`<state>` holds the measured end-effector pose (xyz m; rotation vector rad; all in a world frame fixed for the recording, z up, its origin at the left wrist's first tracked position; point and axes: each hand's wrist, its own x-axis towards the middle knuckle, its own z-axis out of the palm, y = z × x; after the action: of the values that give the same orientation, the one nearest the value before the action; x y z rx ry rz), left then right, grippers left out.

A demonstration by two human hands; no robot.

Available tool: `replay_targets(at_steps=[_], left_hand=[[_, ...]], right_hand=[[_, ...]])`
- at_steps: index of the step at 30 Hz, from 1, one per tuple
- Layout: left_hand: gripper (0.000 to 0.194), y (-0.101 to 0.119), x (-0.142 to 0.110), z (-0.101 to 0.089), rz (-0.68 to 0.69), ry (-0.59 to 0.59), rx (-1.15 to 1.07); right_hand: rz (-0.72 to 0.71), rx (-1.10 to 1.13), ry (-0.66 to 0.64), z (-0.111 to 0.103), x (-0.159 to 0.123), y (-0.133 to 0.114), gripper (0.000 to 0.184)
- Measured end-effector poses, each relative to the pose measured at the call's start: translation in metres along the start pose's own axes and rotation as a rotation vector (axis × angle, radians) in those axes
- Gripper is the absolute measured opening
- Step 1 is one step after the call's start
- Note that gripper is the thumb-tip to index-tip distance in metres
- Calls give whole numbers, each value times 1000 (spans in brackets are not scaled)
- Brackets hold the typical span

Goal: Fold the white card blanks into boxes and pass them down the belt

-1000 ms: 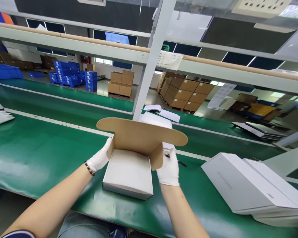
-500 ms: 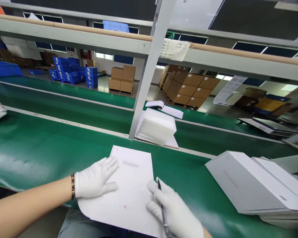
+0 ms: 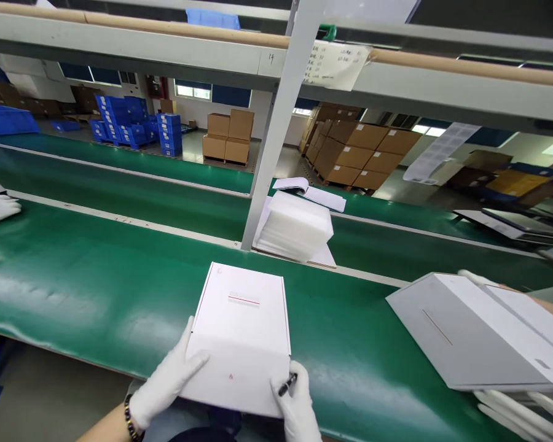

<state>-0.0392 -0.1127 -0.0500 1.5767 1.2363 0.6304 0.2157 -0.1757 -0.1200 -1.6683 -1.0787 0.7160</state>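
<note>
Box (image 3: pixel 242 316) is lying on the green bench (image 3: pixel 96 276) right before the person, top face up, and its broad flap (image 3: pixel 235 365) is reaching toward the person, past the near edge. The left hand (image 3: pixel 168 377), gloved, is holding the near left side: the thumb is lying over the flap, spread from the fingers, which are running along the side, partly out of sight. The right hand (image 3: pixel 297 399), also gloved, is gripping a dark pen (image 3: pixel 287 385) in bent fingers while its thumb is touching the flap's right edge; whether any finger is pressing from beneath, I cannot tell.

The box is looking light, though anything inside is staying hidden. Its folded sides are seeming stiff and the loose flap springy, so the two sides near the fold are offering the firmest hold, one palm on each; the flap alone would probably be bending or creasing. Smooth card is likely sliding a little under cloth gloves, and the pen is risking a stray mark.

Beyond, a foam stack (image 3: pixel 297 227) is standing beside the post (image 3: pixel 279 123).
</note>
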Motion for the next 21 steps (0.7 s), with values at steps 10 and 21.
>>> replay_targets(at_steps=[10,21], left_hand=[[53,101,54,-61,193,245,676],[63,89,148,-66,107,306,243]], right_hand=[[-342,31,222,-23,81,-137,31],[-251,374,181,29,176,-129,29]])
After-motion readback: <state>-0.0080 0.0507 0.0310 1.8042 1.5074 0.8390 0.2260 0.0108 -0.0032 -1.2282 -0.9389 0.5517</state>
